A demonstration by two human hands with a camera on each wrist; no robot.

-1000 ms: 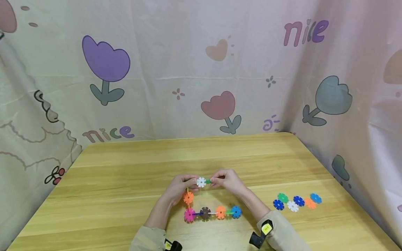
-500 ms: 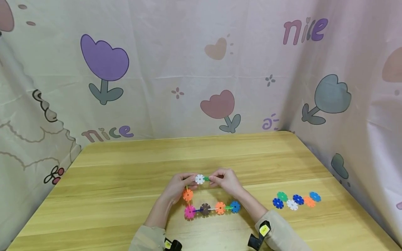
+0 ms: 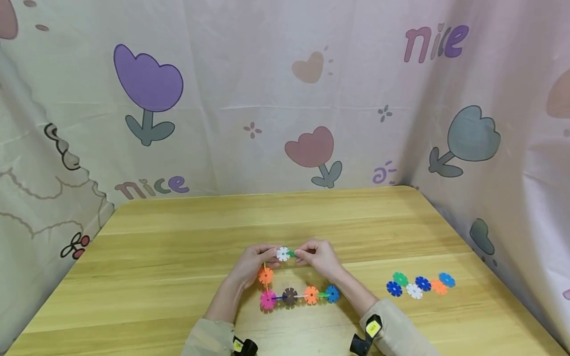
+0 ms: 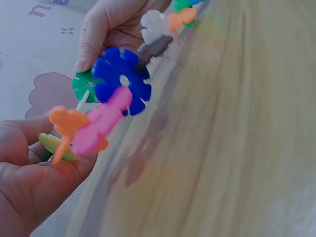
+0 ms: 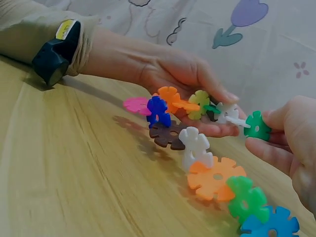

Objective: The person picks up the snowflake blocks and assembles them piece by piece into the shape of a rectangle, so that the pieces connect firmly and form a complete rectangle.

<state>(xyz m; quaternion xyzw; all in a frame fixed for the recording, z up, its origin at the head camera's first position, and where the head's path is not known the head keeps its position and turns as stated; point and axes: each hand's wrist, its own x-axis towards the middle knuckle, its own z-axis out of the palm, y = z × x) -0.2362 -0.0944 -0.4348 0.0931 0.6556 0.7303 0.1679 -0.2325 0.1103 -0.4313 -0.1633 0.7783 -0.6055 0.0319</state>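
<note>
At the near middle of the wood-grain bench [image 3: 156, 277], in the head view, a chain of notched, flower-shaped plastic discs [image 3: 268, 300] bends into a C open to the right. A person's left hand [image 3: 253, 267] holds it at the upper bend, thumb and fingers closed just beside a white disc [image 3: 283, 254]. The right hand [image 3: 321, 257] pinches a green disc [image 3: 291, 253] at that white disc's right. From the left hand the chain runs down through an orange disc [image 3: 265, 275] to a pink one, then rightward past a brown disc [image 3: 290, 296] and a second orange disc [image 3: 311, 295] to a bright blue end disc [image 3: 332, 293]. Well apart on the right lie six loose discs [image 3: 414, 290]: one green, one white, one orange, two dark blue, one lighter blue.

In the left wrist view, a yellow disc [image 4: 55, 144] lies against the left hand's fingers, and a dark blue disc [image 4: 113, 76] shows large beyond the pink one. The chain casts a shadow on the bench.

In the right wrist view, the left hand's thumb presses a pale part of the chain, its fingers beneath; exactly which disc I cannot tell. The right hand's thumb and forefinger grip the green disc between their tips.
</note>
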